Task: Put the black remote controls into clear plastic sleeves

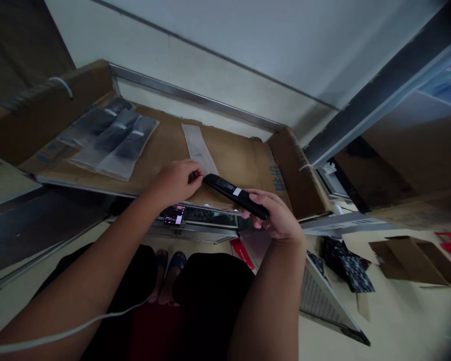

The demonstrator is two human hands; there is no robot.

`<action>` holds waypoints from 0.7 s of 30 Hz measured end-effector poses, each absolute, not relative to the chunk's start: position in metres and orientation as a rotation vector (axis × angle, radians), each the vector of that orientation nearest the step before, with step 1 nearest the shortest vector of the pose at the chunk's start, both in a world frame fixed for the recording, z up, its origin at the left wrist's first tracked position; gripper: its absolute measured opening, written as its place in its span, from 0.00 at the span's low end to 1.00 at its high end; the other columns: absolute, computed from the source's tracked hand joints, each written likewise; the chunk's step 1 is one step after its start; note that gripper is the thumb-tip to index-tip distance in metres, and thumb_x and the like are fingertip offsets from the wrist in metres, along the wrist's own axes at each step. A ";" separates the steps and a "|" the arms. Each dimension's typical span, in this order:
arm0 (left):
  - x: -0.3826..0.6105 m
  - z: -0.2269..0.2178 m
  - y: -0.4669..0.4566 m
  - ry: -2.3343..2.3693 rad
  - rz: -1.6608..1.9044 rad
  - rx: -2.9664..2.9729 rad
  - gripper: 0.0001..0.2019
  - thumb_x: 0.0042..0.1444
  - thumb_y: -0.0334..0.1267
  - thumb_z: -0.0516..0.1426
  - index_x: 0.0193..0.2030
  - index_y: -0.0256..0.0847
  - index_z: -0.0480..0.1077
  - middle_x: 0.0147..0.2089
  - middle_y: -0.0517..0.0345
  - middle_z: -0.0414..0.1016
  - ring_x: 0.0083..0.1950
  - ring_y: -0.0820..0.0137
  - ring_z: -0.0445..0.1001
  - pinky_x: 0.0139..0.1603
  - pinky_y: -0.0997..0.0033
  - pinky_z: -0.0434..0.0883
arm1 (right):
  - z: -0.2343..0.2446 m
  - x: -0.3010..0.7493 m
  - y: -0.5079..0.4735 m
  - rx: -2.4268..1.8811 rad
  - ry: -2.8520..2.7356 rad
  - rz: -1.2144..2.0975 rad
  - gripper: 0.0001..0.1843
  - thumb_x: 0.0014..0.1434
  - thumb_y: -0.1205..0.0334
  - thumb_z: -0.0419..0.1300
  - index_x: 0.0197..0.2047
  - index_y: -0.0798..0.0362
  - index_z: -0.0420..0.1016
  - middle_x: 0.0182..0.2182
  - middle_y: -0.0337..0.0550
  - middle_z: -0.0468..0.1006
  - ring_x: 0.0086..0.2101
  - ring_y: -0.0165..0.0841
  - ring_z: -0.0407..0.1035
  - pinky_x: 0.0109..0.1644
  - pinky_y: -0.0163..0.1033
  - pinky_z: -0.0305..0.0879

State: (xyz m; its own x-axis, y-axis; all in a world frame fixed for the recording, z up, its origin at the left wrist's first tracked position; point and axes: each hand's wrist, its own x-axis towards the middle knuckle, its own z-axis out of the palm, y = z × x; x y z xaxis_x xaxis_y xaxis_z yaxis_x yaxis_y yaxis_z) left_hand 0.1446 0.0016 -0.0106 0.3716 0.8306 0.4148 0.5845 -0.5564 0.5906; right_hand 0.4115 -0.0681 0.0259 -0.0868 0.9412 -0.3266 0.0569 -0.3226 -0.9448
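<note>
Right hand (276, 215) grips black handheld device (227, 188); left hand (178, 179) by its tip, can't tell if gripping; plastic sleeve (197, 145) just beyond.

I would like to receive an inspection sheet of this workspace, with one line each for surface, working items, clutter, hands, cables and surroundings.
Surface: cardboard-lined shelf with raised cardboard sides.
Working items: black handheld device with white label; three filled translucent sleeves at left; one flat translucent sleeve near the middle.
Clutter: lit phone below the shelf's front edge; open carton on the floor at right.
Hands: right hand grips the device; left hand has its fingers at the other end, contact unclear.
Cables: white cable crosses before the left forearm.
Surroundings: pale wall panel behind.
</note>
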 end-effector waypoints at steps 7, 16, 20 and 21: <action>0.145 -0.014 0.002 1.269 1.077 2.239 0.04 0.60 0.34 0.58 0.37 0.40 0.76 0.35 0.58 0.78 0.34 0.68 0.73 0.38 0.68 0.67 | 0.027 0.403 -0.065 -1.397 -1.062 1.505 0.24 0.55 0.49 0.67 0.49 0.59 0.82 0.22 0.43 0.81 0.15 0.26 0.63 0.16 0.30 0.58; 0.143 -0.017 0.005 1.214 1.220 2.156 0.05 0.62 0.35 0.57 0.38 0.40 0.75 0.36 0.58 0.76 0.36 0.69 0.73 0.40 0.69 0.68 | 0.025 0.372 -0.057 -1.301 -1.104 1.561 0.36 0.56 0.50 0.67 0.63 0.60 0.71 0.25 0.44 0.83 0.17 0.28 0.67 0.19 0.31 0.62; 0.143 -0.017 0.004 1.154 1.299 2.119 0.05 0.63 0.35 0.57 0.38 0.40 0.74 0.36 0.58 0.76 0.36 0.70 0.73 0.40 0.70 0.69 | 0.020 0.345 -0.051 -1.247 -1.096 1.544 0.39 0.57 0.52 0.65 0.68 0.55 0.65 0.24 0.40 0.82 0.17 0.29 0.67 0.19 0.31 0.60; 0.143 -0.018 0.004 1.143 1.315 2.116 0.05 0.63 0.35 0.57 0.38 0.40 0.74 0.36 0.58 0.76 0.36 0.70 0.73 0.40 0.70 0.69 | 0.019 0.338 -0.049 -1.242 -1.084 1.538 0.38 0.57 0.52 0.64 0.68 0.54 0.64 0.24 0.39 0.82 0.17 0.30 0.68 0.19 0.31 0.60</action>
State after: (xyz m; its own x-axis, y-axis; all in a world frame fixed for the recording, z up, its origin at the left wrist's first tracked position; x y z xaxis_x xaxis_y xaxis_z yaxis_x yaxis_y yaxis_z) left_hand 0.1427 0.0038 -0.0177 0.2237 0.8054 0.5489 0.4309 -0.5869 0.6855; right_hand 0.3376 -0.0489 0.0188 -0.1364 0.9610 -0.2404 -0.0969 -0.2544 -0.9622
